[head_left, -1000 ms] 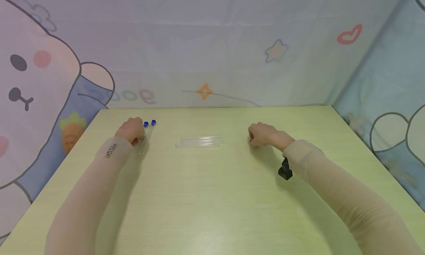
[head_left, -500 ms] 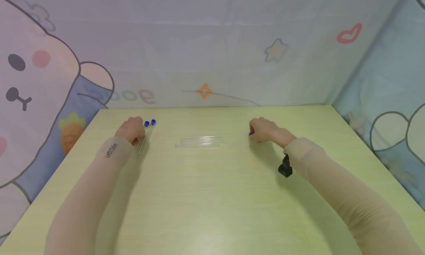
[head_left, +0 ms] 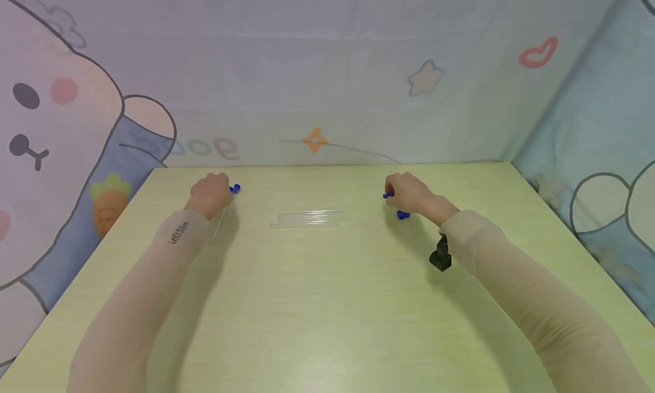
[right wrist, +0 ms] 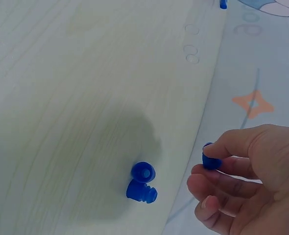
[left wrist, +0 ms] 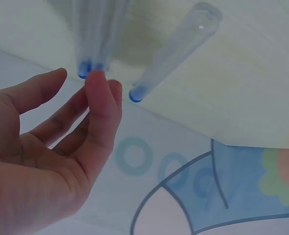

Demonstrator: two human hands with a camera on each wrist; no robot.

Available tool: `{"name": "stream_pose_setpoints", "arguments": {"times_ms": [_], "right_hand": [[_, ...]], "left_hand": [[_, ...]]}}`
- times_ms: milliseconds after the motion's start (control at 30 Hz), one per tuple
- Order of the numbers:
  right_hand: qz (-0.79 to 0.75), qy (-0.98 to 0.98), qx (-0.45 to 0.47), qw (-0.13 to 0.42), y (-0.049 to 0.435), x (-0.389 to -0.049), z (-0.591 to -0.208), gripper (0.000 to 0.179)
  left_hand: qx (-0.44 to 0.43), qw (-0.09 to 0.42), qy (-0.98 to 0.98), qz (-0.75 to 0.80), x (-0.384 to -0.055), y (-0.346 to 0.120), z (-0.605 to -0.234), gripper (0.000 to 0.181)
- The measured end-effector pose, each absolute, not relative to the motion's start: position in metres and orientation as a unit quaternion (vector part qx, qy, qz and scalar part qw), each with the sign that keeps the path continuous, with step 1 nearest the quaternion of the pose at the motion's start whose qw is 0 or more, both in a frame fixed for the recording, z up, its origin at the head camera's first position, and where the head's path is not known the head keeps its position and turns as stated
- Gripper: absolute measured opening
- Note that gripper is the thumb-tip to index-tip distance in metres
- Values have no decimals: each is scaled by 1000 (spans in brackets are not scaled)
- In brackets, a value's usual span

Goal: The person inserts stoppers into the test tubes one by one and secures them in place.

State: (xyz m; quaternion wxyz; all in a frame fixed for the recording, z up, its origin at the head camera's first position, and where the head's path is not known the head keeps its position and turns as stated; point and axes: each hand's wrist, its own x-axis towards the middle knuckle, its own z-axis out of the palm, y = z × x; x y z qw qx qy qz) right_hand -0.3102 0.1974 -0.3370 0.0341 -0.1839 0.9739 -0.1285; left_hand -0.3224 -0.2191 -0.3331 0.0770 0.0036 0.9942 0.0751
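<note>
My right hand [head_left: 409, 193] pinches a small blue stopper [right wrist: 211, 159] between thumb and fingers, raised above the table. Two more blue stoppers [right wrist: 142, 188] lie on the table close beneath it. At the left, my left hand [left wrist: 61, 142] reaches over clear test tubes with blue stoppers. Its thumb stands apart from its fingers, and the fingertips overlap the stoppered ends of two side-by-side tubes [left wrist: 98, 34] in the left wrist view. A third stoppered tube [left wrist: 179, 49] lies slanted a little apart from them.
Clear test tubes [head_left: 307, 218] without visible stoppers lie side by side at mid-table. A black device [head_left: 440, 255] hangs under the right sleeve. A printed cloth [head_left: 327, 74] rises behind the table's far edge.
My left hand has moved right and away from me, over the stoppered tubes. My right hand has lifted a blue stopper slightly, bringing other blue stoppers on the table into sight below.
</note>
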Motion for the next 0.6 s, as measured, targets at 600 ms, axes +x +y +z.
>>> {"name": "stream_pose_setpoints", "arguments": {"times_ms": [600], "right_hand": [[-132,976,-173,19,197,-311,-336,27]], "left_hand": [[137,-42,984,101,-314,-152,-341,18]]}}
